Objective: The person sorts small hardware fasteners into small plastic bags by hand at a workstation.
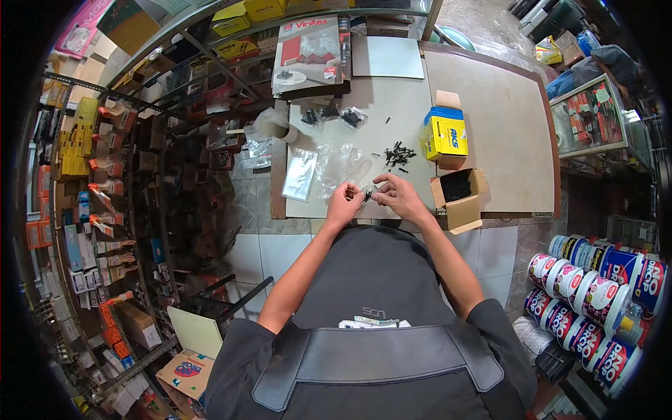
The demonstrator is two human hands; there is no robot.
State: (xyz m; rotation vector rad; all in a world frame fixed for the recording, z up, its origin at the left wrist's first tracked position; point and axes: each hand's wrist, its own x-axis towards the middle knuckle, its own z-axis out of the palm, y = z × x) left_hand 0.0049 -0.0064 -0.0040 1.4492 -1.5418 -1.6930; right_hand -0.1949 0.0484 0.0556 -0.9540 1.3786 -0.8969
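Pinching small black pieces [367,195] at the near table edge, with the left hand [348,199] nearly closed at the fingertips and the right hand [399,196] loosely curled beside them, thumb and forefinger slightly apart; impossible to tell whether gripping anything with the right, or whether holding clear film around the pieces. Likely light, stiff and hard to break, but slim and apt to roll or slip; best taken mid-length between thumb and forefinger pads, or cupped when several together. From the hands, at three o'clock, see an open carton [458,212] filled with dark bits, likely heavier and best lifted by the walls, not the flaps. At ten o'clock, note flat clear bags [299,175], probably thin, slick and clingy, best parted at a corner. At one o'clock, find a loose black pile [399,155], easily scattered; at two, a yellow-and-blue box [448,136]; farther, toward eleven, a knotted-looking black packet [310,117].
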